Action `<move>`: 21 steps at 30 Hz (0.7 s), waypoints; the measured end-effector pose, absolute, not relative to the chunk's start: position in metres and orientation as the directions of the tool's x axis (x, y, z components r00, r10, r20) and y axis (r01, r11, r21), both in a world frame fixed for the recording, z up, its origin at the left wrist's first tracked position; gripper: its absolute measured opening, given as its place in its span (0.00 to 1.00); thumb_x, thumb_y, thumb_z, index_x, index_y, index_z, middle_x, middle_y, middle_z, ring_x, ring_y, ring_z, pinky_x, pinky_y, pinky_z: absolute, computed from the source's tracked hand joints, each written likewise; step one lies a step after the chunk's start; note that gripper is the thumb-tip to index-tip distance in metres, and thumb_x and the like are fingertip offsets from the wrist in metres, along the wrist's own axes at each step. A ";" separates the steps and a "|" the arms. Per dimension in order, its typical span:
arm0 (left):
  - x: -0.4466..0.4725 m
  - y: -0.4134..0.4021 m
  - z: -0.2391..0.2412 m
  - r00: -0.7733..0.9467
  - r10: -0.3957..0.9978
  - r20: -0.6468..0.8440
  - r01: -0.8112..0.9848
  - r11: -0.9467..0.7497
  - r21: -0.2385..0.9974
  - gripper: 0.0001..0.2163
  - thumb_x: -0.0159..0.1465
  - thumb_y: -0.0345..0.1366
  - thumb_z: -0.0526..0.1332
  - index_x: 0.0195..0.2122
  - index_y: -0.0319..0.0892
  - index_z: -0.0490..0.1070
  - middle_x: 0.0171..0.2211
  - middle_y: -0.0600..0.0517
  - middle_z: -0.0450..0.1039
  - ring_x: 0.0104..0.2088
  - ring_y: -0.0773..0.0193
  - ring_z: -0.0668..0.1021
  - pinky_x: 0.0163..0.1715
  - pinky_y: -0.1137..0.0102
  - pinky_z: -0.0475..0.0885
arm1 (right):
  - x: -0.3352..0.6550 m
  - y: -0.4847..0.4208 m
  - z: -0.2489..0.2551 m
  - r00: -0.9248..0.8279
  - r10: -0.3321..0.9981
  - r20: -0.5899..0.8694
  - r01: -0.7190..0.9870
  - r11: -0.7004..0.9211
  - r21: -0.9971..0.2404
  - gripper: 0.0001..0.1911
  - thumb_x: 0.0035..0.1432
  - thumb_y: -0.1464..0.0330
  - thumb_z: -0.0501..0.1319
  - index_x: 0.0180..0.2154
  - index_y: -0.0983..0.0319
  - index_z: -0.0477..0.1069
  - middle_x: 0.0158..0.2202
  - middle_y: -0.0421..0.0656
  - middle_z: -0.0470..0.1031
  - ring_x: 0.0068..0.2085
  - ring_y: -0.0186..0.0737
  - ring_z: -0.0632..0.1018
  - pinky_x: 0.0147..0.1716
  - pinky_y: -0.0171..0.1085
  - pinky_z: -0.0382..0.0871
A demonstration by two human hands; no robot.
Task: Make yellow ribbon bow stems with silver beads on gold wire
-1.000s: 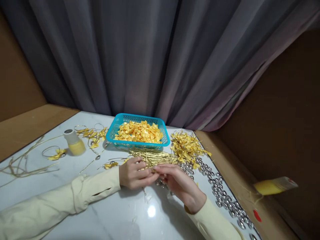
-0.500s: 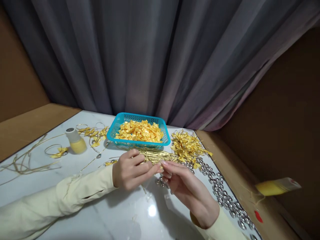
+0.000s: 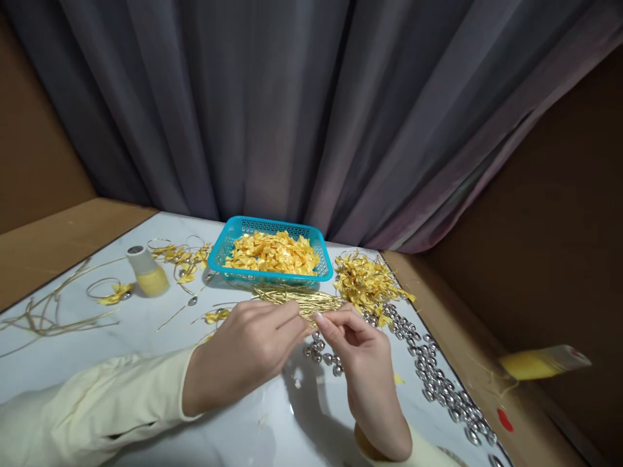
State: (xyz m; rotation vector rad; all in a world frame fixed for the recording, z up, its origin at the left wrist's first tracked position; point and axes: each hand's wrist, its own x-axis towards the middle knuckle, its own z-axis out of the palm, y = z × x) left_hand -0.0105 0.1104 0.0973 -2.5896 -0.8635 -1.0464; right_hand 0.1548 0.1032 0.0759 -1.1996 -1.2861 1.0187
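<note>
My left hand (image 3: pixel 248 353) and my right hand (image 3: pixel 357 353) meet over the white marble table (image 3: pixel 146 337), fingertips pinched together on a thin gold wire at the near end of a bundle of gold wires (image 3: pixel 302 299). What exactly sits between the fingertips is too small to name beyond the wire. Small silver beads (image 3: pixel 324 355) lie just under and between the hands. Behind the bundle stands a blue basket (image 3: pixel 221 250) full of yellow ribbon bows (image 3: pixel 272 251).
A pile of finished yellow bows on gold wire (image 3: pixel 365 282) lies right of the basket, and silver beads (image 3: pixel 440 386) trail along the right edge. A small yellow bottle (image 3: pixel 146 272), wire rings with bows (image 3: pixel 109 292) and loose wire scraps (image 3: pixel 48 314) lie at left. A grey curtain hangs behind.
Both hands have lifted slightly and drawn nearer to me, with the left hand turning its back to the camera. The fingertips stay pinched together at the wire bundle.
</note>
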 end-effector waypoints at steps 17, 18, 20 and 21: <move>-0.013 0.127 0.109 0.460 0.882 -0.105 0.487 -0.151 0.860 0.09 0.51 0.34 0.59 0.17 0.36 0.70 0.15 0.58 0.58 0.19 0.73 0.59 0.18 0.76 0.53 | 0.143 0.076 0.074 -0.050 0.822 0.567 0.514 0.508 -0.691 0.07 0.56 0.73 0.60 0.34 0.59 0.76 0.22 0.37 0.63 0.25 0.34 0.66 0.25 0.34 0.58; -0.013 0.128 0.110 0.474 0.865 -0.167 0.479 -0.094 0.873 0.09 0.51 0.35 0.59 0.18 0.36 0.70 0.15 0.58 0.57 0.19 0.73 0.59 0.18 0.76 0.52 | 0.142 0.076 0.074 -0.056 0.807 0.587 0.515 0.527 -0.676 0.07 0.56 0.74 0.60 0.35 0.59 0.76 0.22 0.38 0.63 0.25 0.34 0.66 0.25 0.34 0.58; -0.015 0.130 0.113 0.497 0.836 -0.235 0.459 -0.023 0.888 0.11 0.51 0.39 0.61 0.18 0.36 0.70 0.15 0.59 0.56 0.19 0.73 0.58 0.18 0.76 0.51 | 0.141 0.075 0.074 -0.075 0.784 0.616 0.511 0.561 -0.651 0.09 0.56 0.76 0.59 0.36 0.59 0.75 0.23 0.38 0.64 0.25 0.34 0.66 0.25 0.34 0.58; -0.016 0.131 0.114 0.502 0.828 -0.252 0.446 0.002 0.895 0.11 0.51 0.40 0.62 0.18 0.36 0.70 0.15 0.59 0.55 0.19 0.73 0.57 0.18 0.75 0.50 | 0.140 0.074 0.074 -0.086 0.779 0.621 0.508 0.571 -0.645 0.10 0.56 0.77 0.58 0.37 0.60 0.75 0.23 0.38 0.64 0.26 0.34 0.66 0.25 0.35 0.59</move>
